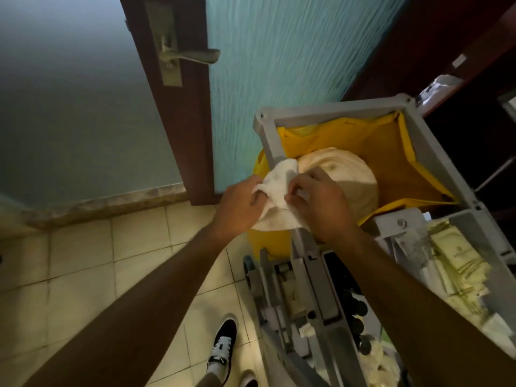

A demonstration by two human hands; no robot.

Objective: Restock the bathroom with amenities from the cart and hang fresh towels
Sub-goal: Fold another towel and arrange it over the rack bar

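A white towel (275, 185) hangs over the near edge of the yellow laundry bag (391, 163), which sits in the grey cart frame (335, 108). My left hand (240, 205) grips the towel's left side. My right hand (321, 205) pinches its right side, fingers curled into the cloth. More pale linen (346, 169) lies bunched inside the bag behind my hands.
The cart's tray (458, 277) at right holds several cream amenity packets; dark bottle caps (354, 305) sit lower in the cart. A brown door (173, 113) with a lever handle (192, 55) stands open at left, a turquoise wall (279, 65) beside it. Tiled floor and my shoe (222, 350) below.
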